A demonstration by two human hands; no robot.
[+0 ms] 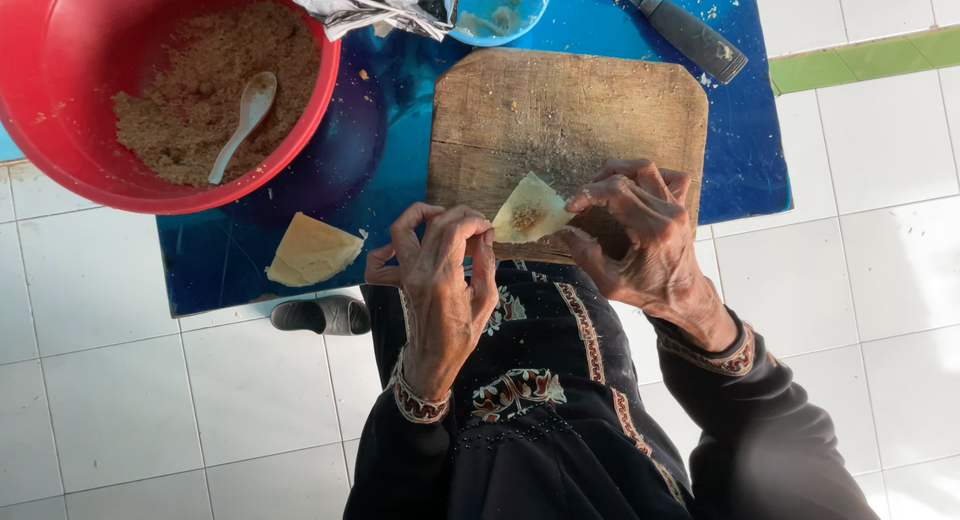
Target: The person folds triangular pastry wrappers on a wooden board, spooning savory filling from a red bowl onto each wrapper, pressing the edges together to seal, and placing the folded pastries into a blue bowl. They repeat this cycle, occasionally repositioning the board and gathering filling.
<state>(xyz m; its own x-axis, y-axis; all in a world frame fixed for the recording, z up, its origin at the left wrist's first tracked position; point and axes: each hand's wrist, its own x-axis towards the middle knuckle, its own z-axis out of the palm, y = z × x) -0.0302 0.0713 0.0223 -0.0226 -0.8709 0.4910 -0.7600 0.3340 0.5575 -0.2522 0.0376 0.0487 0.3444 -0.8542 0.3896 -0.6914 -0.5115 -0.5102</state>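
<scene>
We hold a pale folded wrapper (530, 212) between our two hands, a small dab of brown filling showing at its middle. Our left hand (440, 275) is curled, its fingertips pinching the wrapper's near left edge, and our right hand (640, 235) grips the wrapper's right corner with thumb and forefinger, the other fingers bent loosely. Just beyond both hands lies a worn wooden cutting board (565, 110), and the wrapper hovers over its near edge. Under the board spreads a blue mat (400, 110) on the white tiled floor (850, 280). To the left of our left hand, on the mat, sits a small stack of pale wrappers (312, 250), and just below it a dark sandal (322, 315) rests on the tiles. Farther off beyond that hand stands a red bowl (60, 100) of brown crumbly filling with a white spoon (245, 120) in it. Beyond our right hand, past the board, a dark-handled knife (685, 30) lies on the mat.
</scene>
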